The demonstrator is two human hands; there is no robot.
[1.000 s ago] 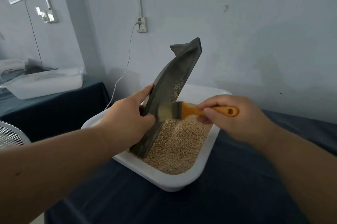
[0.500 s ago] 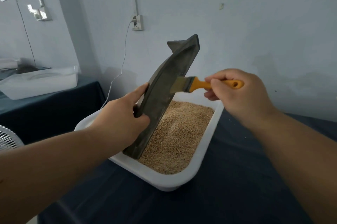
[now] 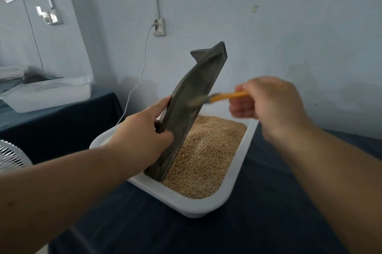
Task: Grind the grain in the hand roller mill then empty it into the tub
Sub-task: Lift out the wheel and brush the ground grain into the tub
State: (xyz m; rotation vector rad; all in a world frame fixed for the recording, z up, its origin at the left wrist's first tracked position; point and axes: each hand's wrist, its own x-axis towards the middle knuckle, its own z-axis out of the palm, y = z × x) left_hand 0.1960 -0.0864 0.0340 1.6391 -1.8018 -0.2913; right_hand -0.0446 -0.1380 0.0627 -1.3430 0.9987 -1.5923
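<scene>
Right hand [image 3: 272, 104] raised brush [image 3: 225, 96] from low on grey trough [image 3: 186, 113] to mid-height; bristles blurred.

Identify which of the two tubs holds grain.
The near white tub, where the grey tray stands; the other tub sits away on the left table.

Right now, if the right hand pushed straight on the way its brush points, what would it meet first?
The right hand's brush would meet the dark grey trough first; its blurred bristles seem about at the inner face.
</scene>
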